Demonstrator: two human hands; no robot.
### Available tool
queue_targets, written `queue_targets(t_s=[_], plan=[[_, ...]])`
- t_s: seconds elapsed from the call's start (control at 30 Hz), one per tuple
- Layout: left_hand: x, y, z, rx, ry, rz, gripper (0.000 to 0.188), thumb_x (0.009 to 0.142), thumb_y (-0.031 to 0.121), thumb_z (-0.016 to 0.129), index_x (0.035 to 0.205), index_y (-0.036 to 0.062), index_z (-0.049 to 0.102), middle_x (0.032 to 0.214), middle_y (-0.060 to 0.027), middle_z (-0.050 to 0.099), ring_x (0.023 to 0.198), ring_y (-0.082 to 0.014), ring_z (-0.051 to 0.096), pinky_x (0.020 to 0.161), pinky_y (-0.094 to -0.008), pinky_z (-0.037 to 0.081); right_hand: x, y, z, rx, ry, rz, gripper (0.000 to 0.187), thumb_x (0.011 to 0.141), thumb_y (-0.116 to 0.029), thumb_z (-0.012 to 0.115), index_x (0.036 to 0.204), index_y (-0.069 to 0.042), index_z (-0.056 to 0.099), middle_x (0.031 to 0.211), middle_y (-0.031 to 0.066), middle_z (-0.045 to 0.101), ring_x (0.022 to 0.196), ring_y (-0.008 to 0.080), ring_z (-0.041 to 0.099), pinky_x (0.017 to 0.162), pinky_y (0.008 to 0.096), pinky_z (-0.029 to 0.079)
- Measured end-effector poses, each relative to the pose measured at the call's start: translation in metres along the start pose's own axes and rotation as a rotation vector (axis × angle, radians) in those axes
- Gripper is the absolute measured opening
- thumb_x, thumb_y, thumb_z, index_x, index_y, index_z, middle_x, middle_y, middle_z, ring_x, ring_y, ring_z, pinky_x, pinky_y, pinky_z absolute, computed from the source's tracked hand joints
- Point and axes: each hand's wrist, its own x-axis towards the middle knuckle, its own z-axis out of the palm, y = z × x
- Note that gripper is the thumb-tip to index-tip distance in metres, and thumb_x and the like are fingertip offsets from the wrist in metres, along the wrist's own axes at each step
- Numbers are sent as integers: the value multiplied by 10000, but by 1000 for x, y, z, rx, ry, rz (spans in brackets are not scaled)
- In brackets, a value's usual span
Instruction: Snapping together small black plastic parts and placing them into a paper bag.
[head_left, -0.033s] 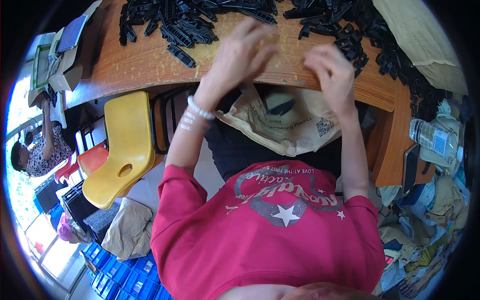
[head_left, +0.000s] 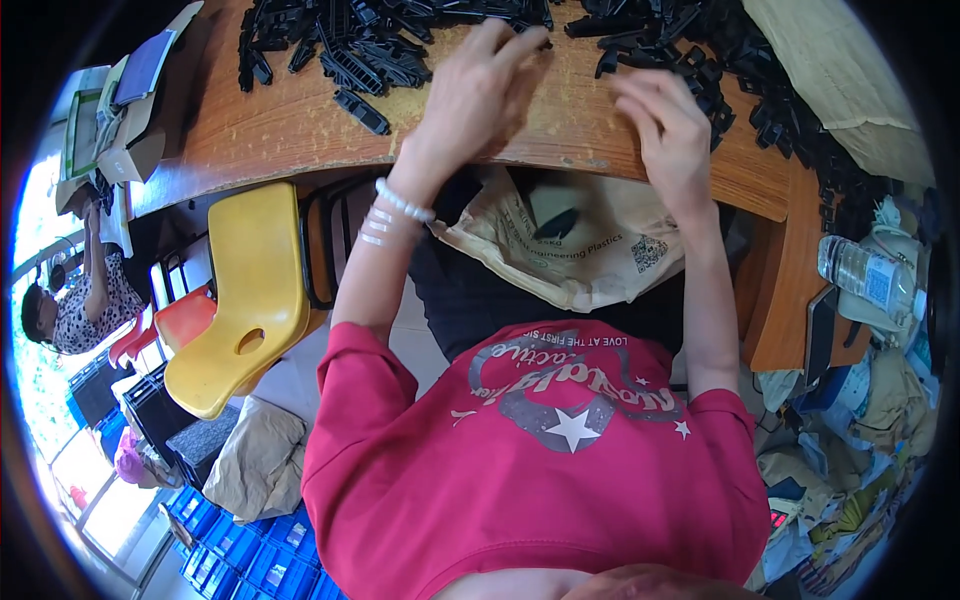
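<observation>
My left hand (head_left: pixel 482 95), wearing a white beaded bracelet (head_left: pixel 402 200), reaches over the wooden table to the edge of a pile of black plastic parts (head_left: pixel 375 45). Its fingers are apart, and I see nothing held in them. Beside another heap of black parts (head_left: pixel 700 85), my right hand (head_left: pixel 668 125) hovers with thumb and fingers spread, also showing nothing in its grasp. Below the table edge, between my forearms, a brown paper sack (head_left: pixel 590 275) lies with its mouth open. A dark, blurred piece (head_left: pixel 557 224) shows inside that mouth.
A yellow chair (head_left: pixel 255 290) stands at the left, above blue bins (head_left: pixel 240 550). Farther left is another person (head_left: pixel 85 300) near a cardboard box (head_left: pixel 140 155). On the right are a clear bottle (head_left: pixel 870 275), a phone (head_left: pixel 822 335) and crumpled bags (head_left: pixel 850 480).
Both my hands have shifted slightly away from me, toward the piles of black parts. The dark piece in the sack's mouth appears a little lower and smaller.
</observation>
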Motion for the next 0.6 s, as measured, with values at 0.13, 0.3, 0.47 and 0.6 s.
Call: queue_targets(t_s=[0.13, 0.3, 0.47, 0.6], plan=[[22, -16, 12, 345, 48, 258, 259, 763, 92, 646, 1020, 58, 637, 911, -81, 532, 881, -238, 584, 712, -363, 510, 28, 22, 10, -383, -74, -114, 279, 833, 13, 599, 1082, -58, 703, 954, 75, 587, 917, 243, 571, 819, 370, 463], [-8, 22, -3, -85, 93, 67, 306, 774, 17, 690, 1042, 5, 542, 1024, -141, 566, 887, -302, 618, 730, -359, 522, 29, 25, 12, -474, -180, -188, 253, 778, 7, 689, 1027, -40, 682, 1004, 65, 584, 951, 250, 562, 798, 366, 459], [-48, 27, 5, -618, -8, -383, 292, 766, 31, 736, 1003, -16, 572, 1036, -160, 588, 862, -327, 612, 749, -376, 512, 19, 16, 17, -299, -18, -236, 268, 707, -15, 753, 957, -18, 657, 926, 86, 622, 884, 255, 598, 773, 368, 471], [-29, 30, 1, -158, 208, -61, 393, 774, 37, 761, 1139, 1, 621, 1032, -107, 640, 847, -255, 641, 732, -318, 519, 13, 4, 15, -216, 16, -295, 228, 731, 28, 725, 943, -12, 652, 832, 102, 654, 779, 270, 633, 699, 351, 502]])
